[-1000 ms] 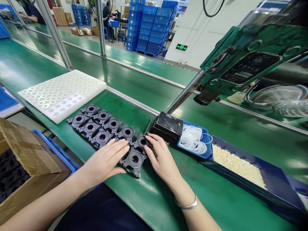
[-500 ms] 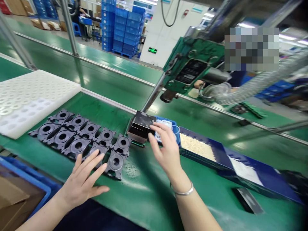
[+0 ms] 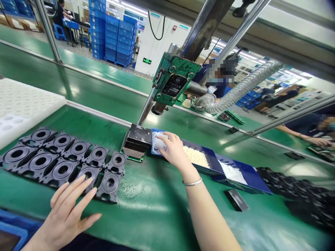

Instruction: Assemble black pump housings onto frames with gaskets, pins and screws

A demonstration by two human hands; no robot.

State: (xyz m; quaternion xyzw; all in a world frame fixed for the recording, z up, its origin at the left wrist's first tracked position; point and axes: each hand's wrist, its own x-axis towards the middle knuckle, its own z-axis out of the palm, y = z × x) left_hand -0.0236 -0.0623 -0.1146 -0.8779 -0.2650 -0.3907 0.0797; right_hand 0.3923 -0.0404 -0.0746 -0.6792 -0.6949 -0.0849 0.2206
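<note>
My left hand [image 3: 70,205] is spread open over the near right end of two rows of black flanged plates [image 3: 62,169]. Each plate has a round hole, and the fingertips overlap one plate in the near row; contact cannot be judged. My right hand [image 3: 172,148], with a metal bangle at the wrist, is over a small blue bin [image 3: 152,150] of thin white rings [image 3: 157,142]. Its thumb and fingers are apart and curved, with nothing visible held in them. Left of the bin stands a black block [image 3: 139,134] on a press base, below a green press head [image 3: 175,83].
Blue trays hold cream-coloured small pieces [image 3: 196,157] and a white bag [image 3: 232,173]. A black bar [image 3: 237,200] lies in front. Dark parts [image 3: 295,188] are heaped at right. A white perforated board [image 3: 28,108] lies at left. Other people work beyond the rail.
My right hand has moved from beside the black block to the bin of white rings. The left hand remains open over the plates. The view has swung to the right.
</note>
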